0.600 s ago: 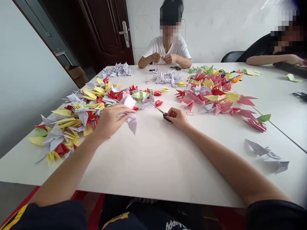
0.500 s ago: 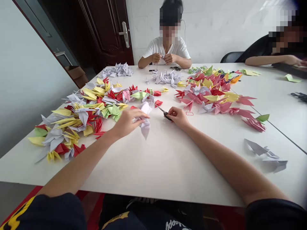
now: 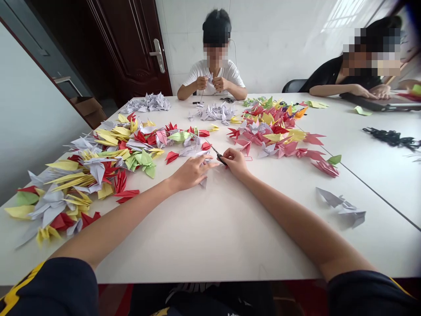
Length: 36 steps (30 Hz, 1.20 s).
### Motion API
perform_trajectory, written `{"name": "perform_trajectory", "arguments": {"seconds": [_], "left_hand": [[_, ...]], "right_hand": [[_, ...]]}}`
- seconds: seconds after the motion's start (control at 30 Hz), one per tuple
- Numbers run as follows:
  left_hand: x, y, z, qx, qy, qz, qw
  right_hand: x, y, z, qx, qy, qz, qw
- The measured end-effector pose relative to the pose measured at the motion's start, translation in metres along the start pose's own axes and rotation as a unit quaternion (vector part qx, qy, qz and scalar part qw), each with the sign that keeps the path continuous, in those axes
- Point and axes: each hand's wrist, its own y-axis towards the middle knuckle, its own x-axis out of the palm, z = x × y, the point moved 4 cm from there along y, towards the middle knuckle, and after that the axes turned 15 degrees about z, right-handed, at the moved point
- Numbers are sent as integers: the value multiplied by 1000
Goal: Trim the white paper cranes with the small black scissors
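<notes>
My left hand [image 3: 192,173] is over the middle of the table, its fingers closed on a white folded-paper crane [image 3: 204,182]. Most of that crane is hidden under the hand. Just to the right, my right hand [image 3: 236,163] grips dark-handled scissors [image 3: 221,158], whose thin blades point up and left, away from me. The fingertips of my left hand come close to the scissors' handles. Past them, a few white and red cranes [image 3: 171,157] lie beside the big mixed pile.
A big heap of cranes [image 3: 95,169] covers the left side. A pink and yellow heap [image 3: 279,131] lies right of centre. White cranes [image 3: 344,206] rest at right, near black cords [image 3: 391,138]. Opposite, a person in white [image 3: 213,74] handles paper; another person [image 3: 345,79] sits at right.
My left hand has come right and lower, closer to the scissors, with the white crane now mostly covered. The view has shifted right. The scissors stay in my right hand.
</notes>
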Motion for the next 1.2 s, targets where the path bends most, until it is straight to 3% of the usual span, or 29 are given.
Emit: {"name": "perform_trajectory", "arguments": {"seconds": [0.17, 0.33, 0.5, 0.8, 1.03, 1.2], "left_hand": [[7, -22, 1, -50, -54, 81, 994], [12, -32, -4, -116, -167, 141, 969], [8, -33, -13, -170, -172, 145, 959], [6, -39, -19, -176, -100, 181, 963], [9, -39, -29, -253, -102, 159, 949], [7, -39, -29, -281, -77, 166, 942]], "right_hand": [[0, 2, 4, -5, -4, 15, 1000], [1, 2, 2, 18, 7, -1, 1000], [-2, -12, -7, 69, 55, -8, 996], [-13, -87, -13, 110, 60, -51, 991], [-17, -88, -19, 107, 72, -43, 991], [-18, -92, -17, 106, 95, -79, 987]]}}
